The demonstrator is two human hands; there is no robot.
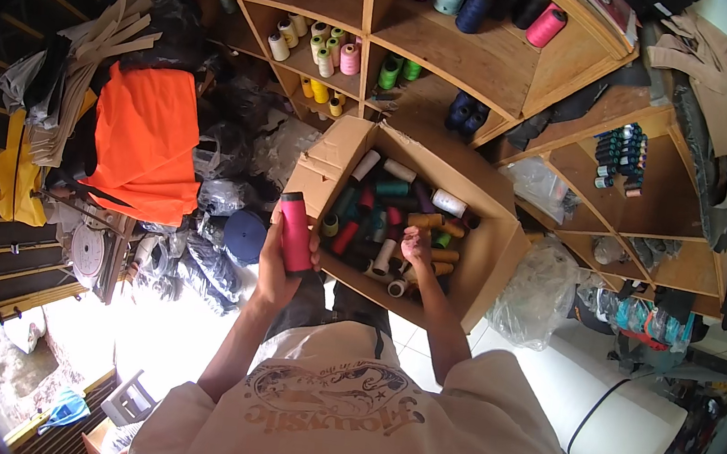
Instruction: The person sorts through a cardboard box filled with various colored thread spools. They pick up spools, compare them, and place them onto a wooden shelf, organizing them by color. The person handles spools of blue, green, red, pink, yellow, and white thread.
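Observation:
My left hand (276,264) is wrapped around a tall pink thread cone (296,236) with dark ends, held upright beside the box's left edge. Before me an opened cardboard box (491,266) contains many loose thread spools. My right hand (417,246) is over them with curled fingers, close to a mustard spool (425,221); whether anything is inside the fingers is hidden. Also in the box are a white spool (449,203), a teal spool (393,188) and a red spool (344,237).
Wooden shelves (453,47) with thread cones sorted roughly by colour rise beyond the box. To the left lie folded orange fabric (146,139) and plastic-wrapped bundles (212,270). A clear plastic bag (536,292) and a large white roll (618,422) are on the right.

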